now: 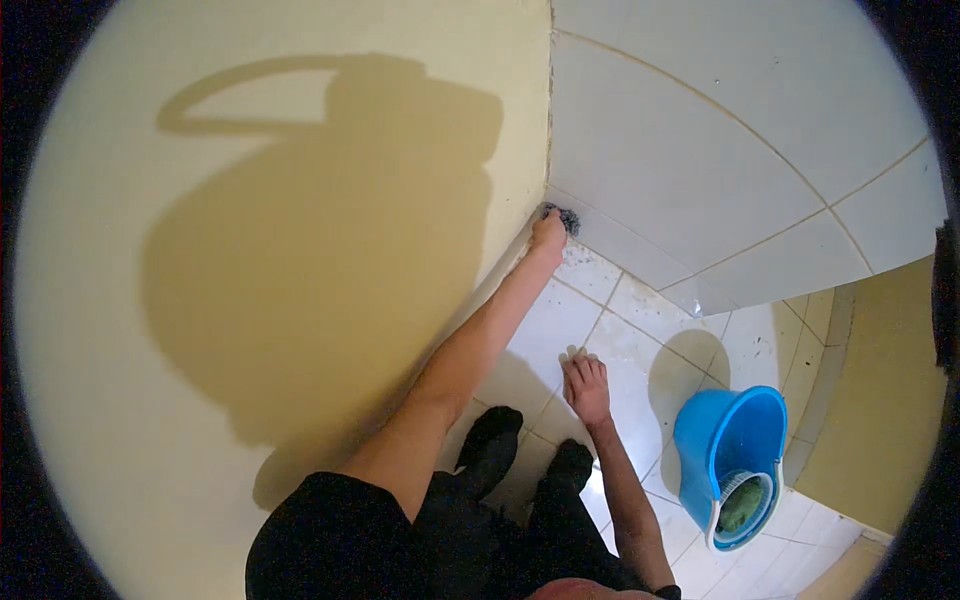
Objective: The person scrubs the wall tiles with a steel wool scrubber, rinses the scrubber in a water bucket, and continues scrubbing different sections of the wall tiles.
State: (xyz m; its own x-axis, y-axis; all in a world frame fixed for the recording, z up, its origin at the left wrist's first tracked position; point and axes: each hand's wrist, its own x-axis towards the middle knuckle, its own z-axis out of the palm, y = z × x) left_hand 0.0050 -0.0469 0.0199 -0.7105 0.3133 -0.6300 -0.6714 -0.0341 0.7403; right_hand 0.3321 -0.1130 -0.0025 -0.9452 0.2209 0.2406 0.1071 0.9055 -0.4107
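My left arm stretches along the yellow wall into the corner, where my left hand (549,238) is closed on a dark grey, fuzzy scouring pad (571,219). The pad is pressed low in the corner, where the yellow wall meets the white tiled wall (700,180) just above the floor. My right hand (586,387) rests on the white floor tiles (640,345), holding nothing, its fingers stretched out and a little apart. Dark specks of dirt lie on the tiles just below the pad.
A blue mop bucket (697,440) stands at my right, with a white wringer basket (765,490) holding a green cloth (738,508). The yellow wall (110,330) runs close along my left. My feet in black socks (492,428) are on the floor. The tiled wall's corner juts out ahead.
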